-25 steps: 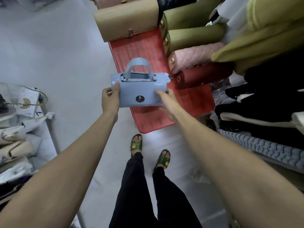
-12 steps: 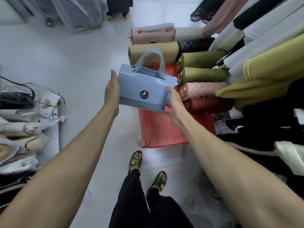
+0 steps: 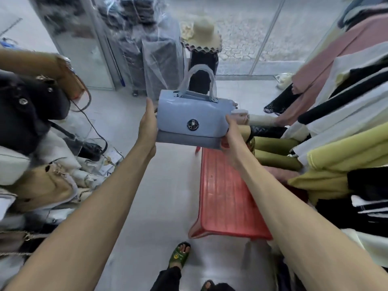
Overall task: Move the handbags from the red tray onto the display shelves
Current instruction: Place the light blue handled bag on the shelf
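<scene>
Light-blue handbag [image 3: 190, 120] held upright in the air between both hands, above the grey floor [image 3: 168, 185] and just past the far end of the red tray [image 3: 222, 198]. The left hand [image 3: 148, 124] clasped the bag's left end, thumb laid along the front edge and fingers passing behind, out of sight. The right hand [image 3: 233, 135] gripped the lower right corner, thumb on the front flap and fingers wrapped beneath. The flap faced the camera with its round metal clasp [image 3: 192, 124] right of centre, and the plastic-wrapped handle [image 3: 198, 80] stood upright above the top edge. The bag's bottom right corner overlapped the far edge of the tray in the view; whether they touched could not be told. The near part of the tray was bare, and its left rim bordered an open strip of floor running between the arms. Along the tray's right side lay olive handbags [image 3: 275, 143] and a black quilted handbag [image 3: 266, 129], with hanging garments [image 3: 336, 101] close above them. To the left, well apart from the held bag, display shelves [image 3: 12, 162] carried a black handbag [image 3: 27, 110] and a beige handbag [image 3: 42, 185]. Beyond the bag stood plastic-covered luggage [image 3: 161, 57] and a straw hat [image 3: 202, 36] on a dark stand. A green sandal [image 3: 180, 256] rested on the floor near the tray's near corner.
</scene>
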